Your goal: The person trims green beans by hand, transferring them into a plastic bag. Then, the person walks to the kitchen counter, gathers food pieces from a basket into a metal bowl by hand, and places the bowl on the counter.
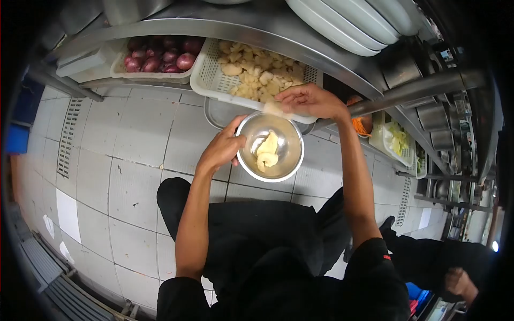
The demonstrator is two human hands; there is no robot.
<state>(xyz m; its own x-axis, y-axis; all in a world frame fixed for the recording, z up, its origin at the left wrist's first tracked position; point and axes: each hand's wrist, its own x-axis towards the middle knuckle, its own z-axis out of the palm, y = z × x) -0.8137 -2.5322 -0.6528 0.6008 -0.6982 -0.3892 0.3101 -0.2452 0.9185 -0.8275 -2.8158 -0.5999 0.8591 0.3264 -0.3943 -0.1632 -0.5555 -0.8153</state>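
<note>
My left hand (220, 147) grips the left rim of a round metal bowl (247, 160), its thumb over the edge. Pale yellow pieces (267, 152), like peeled ginger, lie in the bowl. Above the bowl's far rim, my right hand (308, 100) is closed, with a blurred pale piece (277, 111) at its fingertips. Just beyond stands a white perforated basket (199, 75) holding many similar pale pieces (257, 69). The right hand is over the basket's near edge.
Red onions (160, 55) fill a white basket at the far left of the low shelf. White dishes (342, 24) sit above. Baskets of greens (396, 140) are at right. A co-worker's hand (459, 282) shows at lower right.
</note>
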